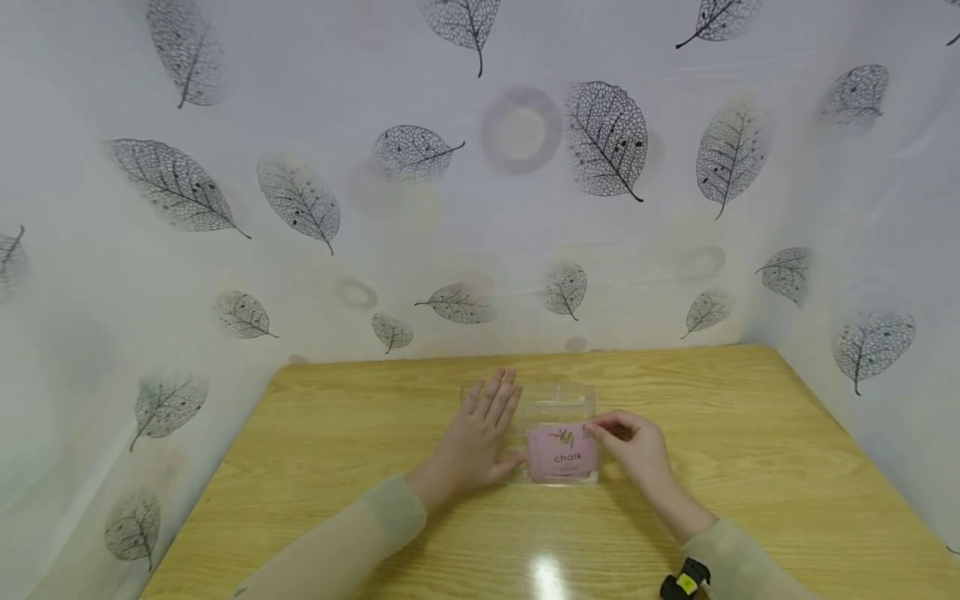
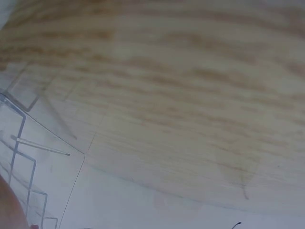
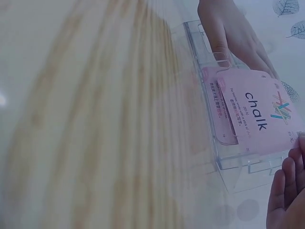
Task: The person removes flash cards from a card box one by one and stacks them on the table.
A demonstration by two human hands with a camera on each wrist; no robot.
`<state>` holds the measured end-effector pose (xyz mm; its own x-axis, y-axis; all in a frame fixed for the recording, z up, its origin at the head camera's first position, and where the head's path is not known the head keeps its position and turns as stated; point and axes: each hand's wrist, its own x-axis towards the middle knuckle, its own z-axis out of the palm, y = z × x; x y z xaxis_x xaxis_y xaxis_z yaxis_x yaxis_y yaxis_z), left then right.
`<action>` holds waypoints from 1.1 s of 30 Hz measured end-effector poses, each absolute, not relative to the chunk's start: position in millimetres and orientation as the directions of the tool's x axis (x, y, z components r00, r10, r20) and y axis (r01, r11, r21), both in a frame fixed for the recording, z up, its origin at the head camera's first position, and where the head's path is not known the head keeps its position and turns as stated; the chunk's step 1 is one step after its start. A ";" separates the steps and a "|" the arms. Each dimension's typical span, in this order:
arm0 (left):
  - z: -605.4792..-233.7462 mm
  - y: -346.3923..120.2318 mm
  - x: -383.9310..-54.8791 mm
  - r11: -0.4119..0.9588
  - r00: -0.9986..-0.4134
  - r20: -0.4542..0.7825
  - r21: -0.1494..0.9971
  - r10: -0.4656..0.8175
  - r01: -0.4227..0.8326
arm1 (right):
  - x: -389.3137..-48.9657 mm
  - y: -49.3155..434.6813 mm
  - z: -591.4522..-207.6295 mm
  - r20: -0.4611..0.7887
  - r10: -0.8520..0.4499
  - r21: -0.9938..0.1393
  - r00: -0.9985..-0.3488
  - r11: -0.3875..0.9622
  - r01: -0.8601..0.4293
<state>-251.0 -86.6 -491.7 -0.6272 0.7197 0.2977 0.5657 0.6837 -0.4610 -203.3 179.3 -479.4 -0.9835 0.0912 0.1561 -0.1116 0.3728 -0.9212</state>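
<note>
A pink flash card [image 1: 551, 460] printed "chalk" with coloured sticks lies in a clear plastic card holder [image 1: 561, 410] at the table's middle. My right hand [image 1: 639, 452] pinches its upper right corner between thumb and fingers. In the right wrist view that card [image 3: 257, 107] tilts up, apart from another pink card [image 3: 220, 119] beneath it. My left hand [image 1: 478, 440] lies with straight fingers over the holder's left part, thumb near the cards. Stepped clear walls of the holder [image 2: 31, 164] show in the left wrist view, with only a bit of that hand.
The holder stands on a wood-grain table [image 1: 337, 442]. Behind and at both sides hangs a pale sheet [image 1: 360, 267] with a dark leaf print. A black band with a yellow piece [image 1: 686, 581] sits at my right wrist.
</note>
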 end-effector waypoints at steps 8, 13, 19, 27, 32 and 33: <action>-492.6 -87.0 -251.9 0.685 -0.617 0.316 -0.458 0.721 0.566 | -204.9 180.7 -478.0 0.167 0.091 -0.921 -0.982 0.371 -0.122; -492.6 -87.1 -251.2 0.685 -0.618 0.310 -0.450 0.722 0.574 | -206.6 181.3 -478.7 0.184 0.096 -0.926 -0.978 0.351 -0.139; -492.6 -86.6 -251.1 0.683 -0.620 0.304 -0.449 0.723 0.577 | -206.5 182.3 -471.7 0.170 0.115 -0.927 -0.979 0.356 -0.119; -489.6 -85.0 -247.8 0.692 -0.637 0.292 -0.432 0.714 0.578 | -210.8 188.2 -469.8 0.185 0.130 -0.930 -0.974 0.344 -0.130; -487.8 -84.8 -246.6 0.694 -0.645 0.280 -0.430 0.711 0.578 | -210.8 191.5 -467.9 0.215 0.138 -0.926 -0.967 0.345 -0.156; -487.4 -84.7 -246.4 0.693 -0.645 0.279 -0.431 0.711 0.577 | -210.8 192.3 -467.4 0.217 0.141 -0.925 -0.966 0.346 -0.157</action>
